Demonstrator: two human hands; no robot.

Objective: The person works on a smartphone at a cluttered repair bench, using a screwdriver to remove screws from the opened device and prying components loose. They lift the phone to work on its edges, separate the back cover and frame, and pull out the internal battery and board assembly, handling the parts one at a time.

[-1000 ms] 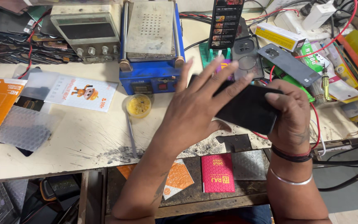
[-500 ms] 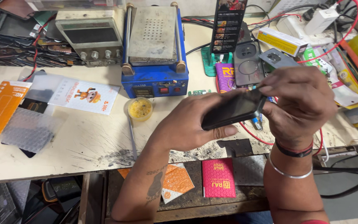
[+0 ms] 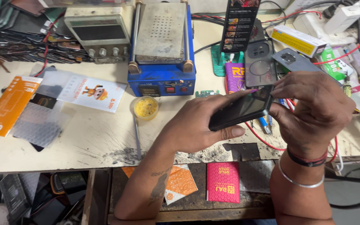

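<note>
Left hand (image 3: 196,129), right hand (image 3: 313,112) pinching black phone (image 3: 240,110); pink packet (image 3: 223,182) below.

A phone repair workshop is being shown. A scratched, stained workbench (image 3: 84,141) is being crowded by a blue screen-separator machine (image 3: 162,79), a bench power supply (image 3: 98,35), red cables (image 3: 338,54) and loose phone back covers (image 3: 260,62). Screen-protector packets (image 3: 9,104) are being kept on the left, and a small pot of yellow paste (image 3: 146,107) is being kept beside the machine.

Scuffed workbench (image 3: 92,141): blue heating station (image 3: 162,46), yellow paste pot (image 3: 146,107), orange packet (image 3: 9,105).
</note>
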